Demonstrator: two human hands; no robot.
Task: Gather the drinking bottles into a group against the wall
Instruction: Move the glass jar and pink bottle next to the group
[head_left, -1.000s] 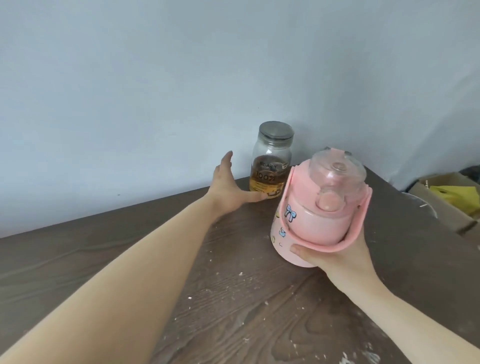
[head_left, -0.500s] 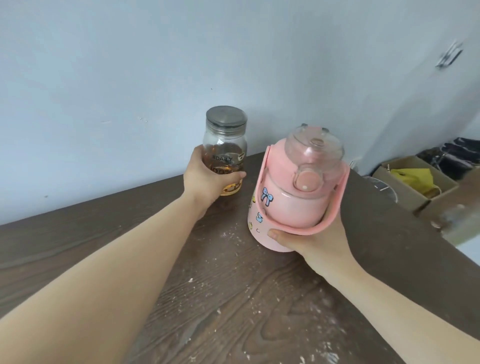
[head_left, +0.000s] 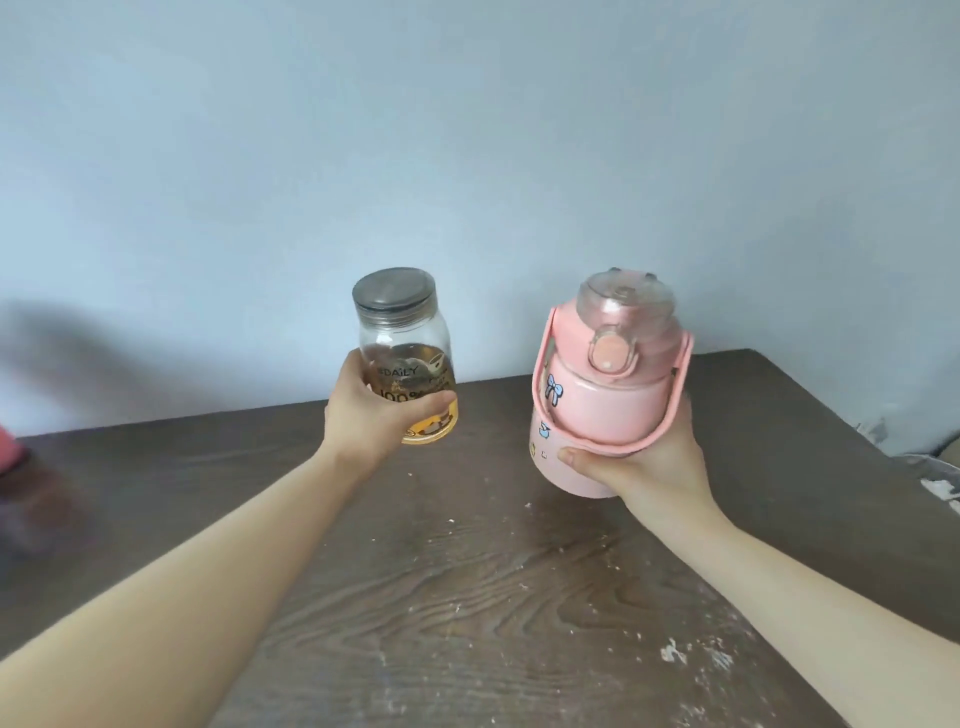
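A clear glass bottle (head_left: 402, 343) with a grey metal lid and printed lettering holds some amber liquid. My left hand (head_left: 371, 415) is shut around its lower half and holds it above the table, tilted slightly left. A fat pink bottle (head_left: 605, 400) with a clear domed cap, bow stickers and a pink carry strap is gripped from below by my right hand (head_left: 649, 467). It is also lifted off the table and leans left. Both bottles are in front of the pale blue wall (head_left: 467, 156).
The dark wooden table (head_left: 467, 571) carries white crumbs and flecks. Its right edge (head_left: 831, 421) runs diagonally, with clutter beyond it on the floor. A blurred reddish object (head_left: 10, 449) shows at the far left edge.
My left hand closed on the glass bottle and lifted it from beside the wall. The view has swung left; both bottles are now held higher, farther apart.
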